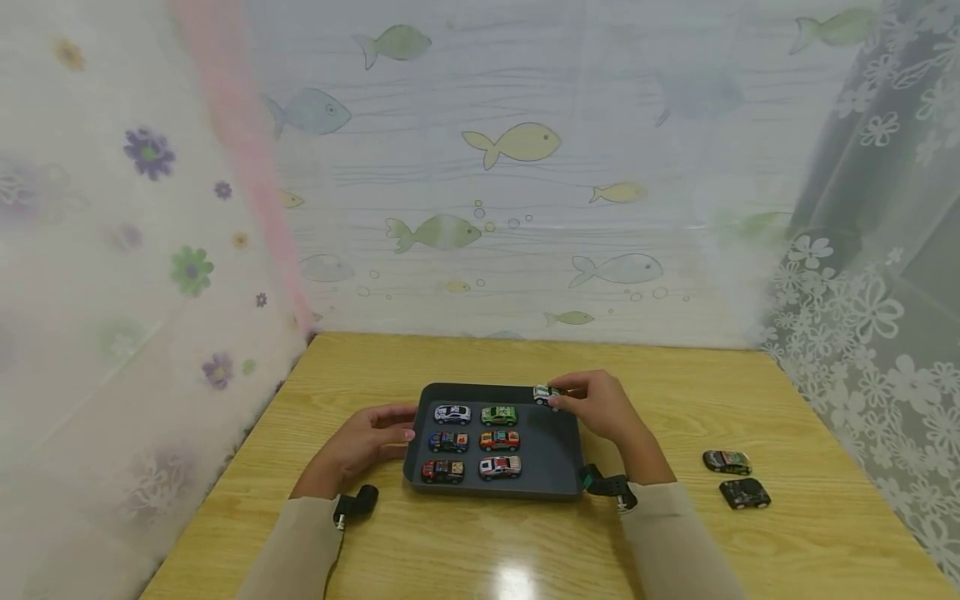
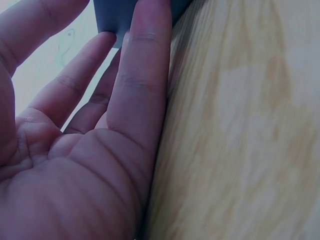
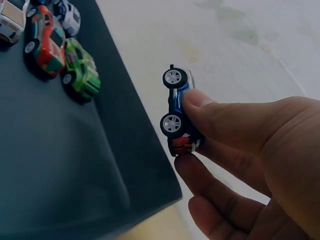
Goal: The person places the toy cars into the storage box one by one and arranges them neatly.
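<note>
A dark grey tray (image 1: 551, 460) sits on the table in the head view, with several toy cars in two columns on its left and middle. My right hand (image 1: 606, 408) pinches a small toy car (image 3: 178, 102) between thumb and fingers, at the tray's far right rim. This car shows blue and red on its side in the right wrist view and looks white and green from the head. My left hand (image 1: 366, 440) rests on its edge along the table, its loosely straight fingers touching the tray's left side. Among the tray's cars are a green car (image 3: 81, 71) and a red-green car (image 3: 46, 42).
Two more toy cars lie on the wooden table (image 1: 660, 550) to the right: a dark multicoloured car (image 1: 727, 462) and a black car (image 1: 745, 492). A fish-patterned curtain (image 1: 517, 192) hangs behind the table, with flowered sheets at both sides.
</note>
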A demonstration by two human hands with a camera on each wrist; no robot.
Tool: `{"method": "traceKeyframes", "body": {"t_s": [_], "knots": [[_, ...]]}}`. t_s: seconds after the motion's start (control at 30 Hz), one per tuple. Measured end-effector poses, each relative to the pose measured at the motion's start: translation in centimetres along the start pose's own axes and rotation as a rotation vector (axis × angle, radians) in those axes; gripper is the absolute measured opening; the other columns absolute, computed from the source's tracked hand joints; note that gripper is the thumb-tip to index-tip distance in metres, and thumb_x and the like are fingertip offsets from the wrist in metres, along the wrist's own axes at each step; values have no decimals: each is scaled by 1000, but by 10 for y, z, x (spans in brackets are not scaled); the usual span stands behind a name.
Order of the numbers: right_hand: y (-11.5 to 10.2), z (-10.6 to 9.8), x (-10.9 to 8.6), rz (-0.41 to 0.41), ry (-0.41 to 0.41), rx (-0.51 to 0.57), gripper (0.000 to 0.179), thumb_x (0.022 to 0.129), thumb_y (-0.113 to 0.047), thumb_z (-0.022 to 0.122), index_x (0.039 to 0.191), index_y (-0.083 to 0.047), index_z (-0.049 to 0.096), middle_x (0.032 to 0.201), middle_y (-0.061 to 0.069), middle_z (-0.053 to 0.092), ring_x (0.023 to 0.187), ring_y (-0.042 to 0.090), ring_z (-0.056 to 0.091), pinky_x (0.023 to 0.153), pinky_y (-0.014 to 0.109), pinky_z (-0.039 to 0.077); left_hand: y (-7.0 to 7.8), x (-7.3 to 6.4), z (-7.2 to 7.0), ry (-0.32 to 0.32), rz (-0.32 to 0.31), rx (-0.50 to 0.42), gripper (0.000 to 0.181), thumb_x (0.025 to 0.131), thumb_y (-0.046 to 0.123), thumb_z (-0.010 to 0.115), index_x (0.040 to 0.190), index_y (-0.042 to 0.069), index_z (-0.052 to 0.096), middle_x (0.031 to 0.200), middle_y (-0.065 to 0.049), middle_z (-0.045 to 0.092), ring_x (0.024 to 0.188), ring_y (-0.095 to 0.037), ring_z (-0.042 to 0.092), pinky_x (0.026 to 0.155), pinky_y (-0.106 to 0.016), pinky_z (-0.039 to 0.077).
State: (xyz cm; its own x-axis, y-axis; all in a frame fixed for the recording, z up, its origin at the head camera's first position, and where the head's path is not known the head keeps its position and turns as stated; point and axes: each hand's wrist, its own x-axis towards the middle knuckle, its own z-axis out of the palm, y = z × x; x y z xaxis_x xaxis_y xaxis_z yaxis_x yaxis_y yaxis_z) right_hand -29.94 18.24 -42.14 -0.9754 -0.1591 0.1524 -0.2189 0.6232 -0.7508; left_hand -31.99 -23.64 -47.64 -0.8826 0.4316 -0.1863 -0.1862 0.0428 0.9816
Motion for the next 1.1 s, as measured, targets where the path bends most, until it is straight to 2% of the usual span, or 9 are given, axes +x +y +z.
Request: {"method": "traceKeyframes", "body": {"t_s": [0.17, 0.33, 0.47, 0.73, 0.97, 1.1], "knots": [[-3, 6, 0, 15, -21, -24, 26, 94, -22, 78, 120, -18, 79, 117, 5, 76, 102, 24, 73, 84, 42, 63, 1, -1, 1, -8, 1, 5, 63, 95, 11, 76, 152, 1, 49, 153, -21, 51, 126, -26, 64, 101, -43, 59], [-4, 10, 1, 21, -30, -65, 24, 94, -19, 78, 117, -17, 80, 119, 5, 76, 100, 22, 73, 82, 39, 63, 1, -2, 2, -26, 9, 6, 62, 97, 9, 73, 153, 0, 47, 155, -23, 49, 128, -27, 63, 102, -43, 59], [-7, 12, 3, 25, -34, -81, 23, 93, -18, 79, 115, -15, 80, 115, 5, 77, 99, 22, 72, 81, 39, 62, 2, -1, 2, -13, 5, -2, 60, 97, 8, 73, 152, 1, 49, 154, -21, 51, 127, -27, 64, 102, -43, 59], [-10, 20, 5, 62, -15, -142, 22, 91, -19, 82, 113, -18, 82, 117, 4, 77, 106, 23, 71, 88, 43, 61, 1, -1, 2, 1, 4, 2, 60, 96, 9, 74, 151, 3, 50, 153, -19, 52, 126, -27, 64, 102, -44, 58], [-9, 23, 4, 108, -14, -171, 23, 92, -17, 80, 115, -16, 81, 121, 7, 75, 111, 29, 69, 86, 45, 61, 1, -1, 1, 0, -1, -9, 64, 94, 12, 77, 151, 2, 50, 152, -20, 52, 126, -27, 65, 101, -44, 59], [-9, 24, 3, 112, -22, -196, 23, 92, -16, 79, 115, -16, 81, 123, 8, 75, 117, 33, 67, 90, 49, 60, 1, -1, 1, -9, 3, -2, 65, 94, 12, 77, 152, 1, 49, 153, -21, 51, 126, -26, 64, 102, -43, 59]]}}
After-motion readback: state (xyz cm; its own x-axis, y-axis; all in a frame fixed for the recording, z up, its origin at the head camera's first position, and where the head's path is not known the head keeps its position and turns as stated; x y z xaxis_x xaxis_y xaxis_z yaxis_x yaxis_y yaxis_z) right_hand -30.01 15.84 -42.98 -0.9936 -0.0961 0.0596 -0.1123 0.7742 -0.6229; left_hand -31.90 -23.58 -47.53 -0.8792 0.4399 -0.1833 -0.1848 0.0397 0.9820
